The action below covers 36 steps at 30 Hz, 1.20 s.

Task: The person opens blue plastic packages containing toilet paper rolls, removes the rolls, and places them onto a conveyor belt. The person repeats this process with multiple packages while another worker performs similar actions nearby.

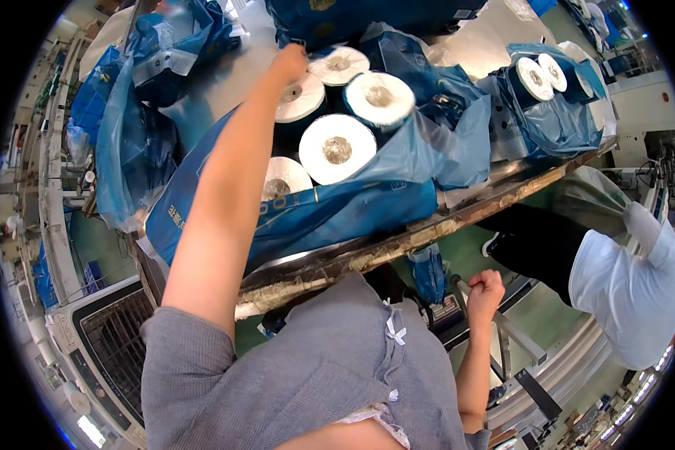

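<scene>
A blue printed plastic bag (352, 217) lies on the table in front of me, its mouth gaping around several white paper rolls (337, 150) with hollow cores. My left arm reaches across the bag's left part and hides some of the rolls. At the far side of the rolls, my left hand (289, 64) is closed at the blue plastic, its fingertips partly hidden. Beyond the table's near edge, low on my right, my right hand (485, 296) is raised with curled fingers. It touches neither the bag nor the rolls, and nothing shows in it.
Another blue bag with white rolls (534, 79) rests at the table's right end. Blue packs (135, 142) crowd the left side, and a large one (367, 19) stands at the back. The worn table edge (412, 240) runs before me. A person in white (626, 281) is close at right.
</scene>
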### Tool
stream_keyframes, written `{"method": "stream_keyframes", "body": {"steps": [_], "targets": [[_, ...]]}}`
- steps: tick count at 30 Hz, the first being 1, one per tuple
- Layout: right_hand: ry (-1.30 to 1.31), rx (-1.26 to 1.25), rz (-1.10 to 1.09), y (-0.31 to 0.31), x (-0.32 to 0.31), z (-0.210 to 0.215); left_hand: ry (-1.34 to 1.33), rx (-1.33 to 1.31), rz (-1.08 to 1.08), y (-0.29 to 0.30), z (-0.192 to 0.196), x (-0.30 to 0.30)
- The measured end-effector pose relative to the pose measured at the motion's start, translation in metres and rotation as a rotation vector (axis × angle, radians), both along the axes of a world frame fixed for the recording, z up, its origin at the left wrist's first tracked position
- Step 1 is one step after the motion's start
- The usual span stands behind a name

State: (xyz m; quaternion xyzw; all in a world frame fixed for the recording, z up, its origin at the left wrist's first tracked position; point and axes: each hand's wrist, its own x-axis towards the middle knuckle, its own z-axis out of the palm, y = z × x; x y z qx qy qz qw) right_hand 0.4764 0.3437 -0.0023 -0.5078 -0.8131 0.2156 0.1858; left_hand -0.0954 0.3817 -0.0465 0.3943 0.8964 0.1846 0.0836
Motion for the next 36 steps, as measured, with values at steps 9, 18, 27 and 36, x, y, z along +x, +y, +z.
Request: {"method": "stream_keyframes", "body": {"steps": [9, 18, 27, 36], "targets": [[0.345, 0.074, 0.346, 0.095, -0.18, 0.04, -0.11, 0.181, -0.032, -0.025, 0.016, 0.032], [0.237, -0.432, 0.375, 0.114, -0.238, 0.003, -0.269, 0.336, -0.026, -0.04, 0.039, 0.08], [-0.151, -0.146, 0.628, 0.06, -0.178, 0.054, -0.471, 0.077, -0.346, -0.056, 0.035, 0.118], [-0.443, 0.494, 1.328, 0.086, -0.234, 0.06, 0.153, 0.319, -0.311, -0.073, 0.086, 0.174]]}}
